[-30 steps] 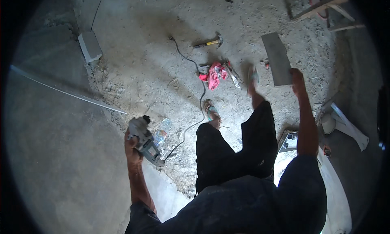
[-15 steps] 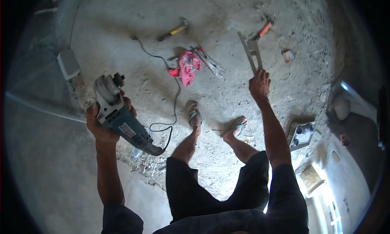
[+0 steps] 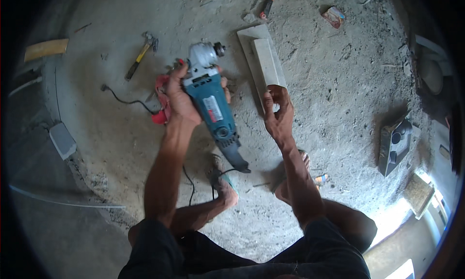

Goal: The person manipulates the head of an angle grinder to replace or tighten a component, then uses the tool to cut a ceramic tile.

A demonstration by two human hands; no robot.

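My left hand (image 3: pixel 183 97) is wrapped round the front of a teal angle grinder (image 3: pixel 206 102), held above the floor with its grey gear head pointing away from me. No disc shows on its dark spindle (image 3: pixel 219 49). A power cord runs from the grinder's rear end down by my left foot. To the right, my right hand (image 3: pixel 280 115) grips the near end of a grey, dusty plastering float (image 3: pixel 265 61), a long flat board with a raised bar handle. Thumb and fingers close on that bar, and the far end of the board points away from me.
A yellow-handled hammer (image 3: pixel 139 58) lies left of the grinder, beside a pink-red cloth (image 3: pixel 162 92) and a cord with a plug (image 3: pixel 109 89). Farther off are an orange-handled hammer (image 3: pixel 268 5) and a crumpled packet (image 3: pixel 334 17). A grey box (image 3: pixel 387 150) stands right, a grey block (image 3: pixel 63 140) left.
I have crouched lower. The grinder has come in from the left toward the middle. The float is nearer to it and has turned from edge-on to show its broad handle side.
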